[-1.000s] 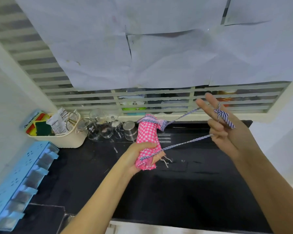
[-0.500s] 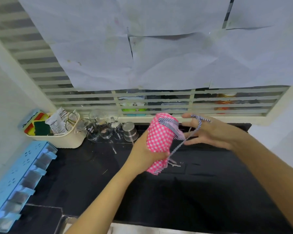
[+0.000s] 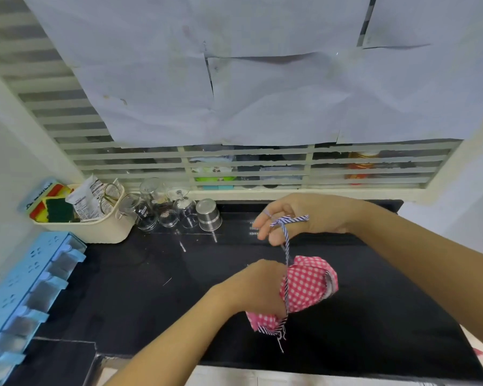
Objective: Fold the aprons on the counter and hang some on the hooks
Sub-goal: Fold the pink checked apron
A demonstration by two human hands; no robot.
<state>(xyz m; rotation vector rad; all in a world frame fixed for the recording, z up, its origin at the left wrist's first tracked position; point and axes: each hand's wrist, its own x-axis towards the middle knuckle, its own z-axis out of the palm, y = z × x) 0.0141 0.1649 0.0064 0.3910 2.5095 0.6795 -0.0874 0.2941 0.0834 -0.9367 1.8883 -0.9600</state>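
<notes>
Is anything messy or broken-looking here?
A little. The pink checked apron, rolled in the left hand with its striped tie in the right hand, has loose threads dangling from its striped bottom edge, so it looks frayed. The paper sheets over the window are wrinkled, with a gap between them. Nothing looks spilled.

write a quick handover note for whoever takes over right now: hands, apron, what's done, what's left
Left hand grips the rolled pink checked apron over the black counter.
Right hand pinches the striped tie, taut up from the roll.
Done: apron folded into a roll, tie partly round it.
Left: finish the tie, then put it down or hang it.
</notes>
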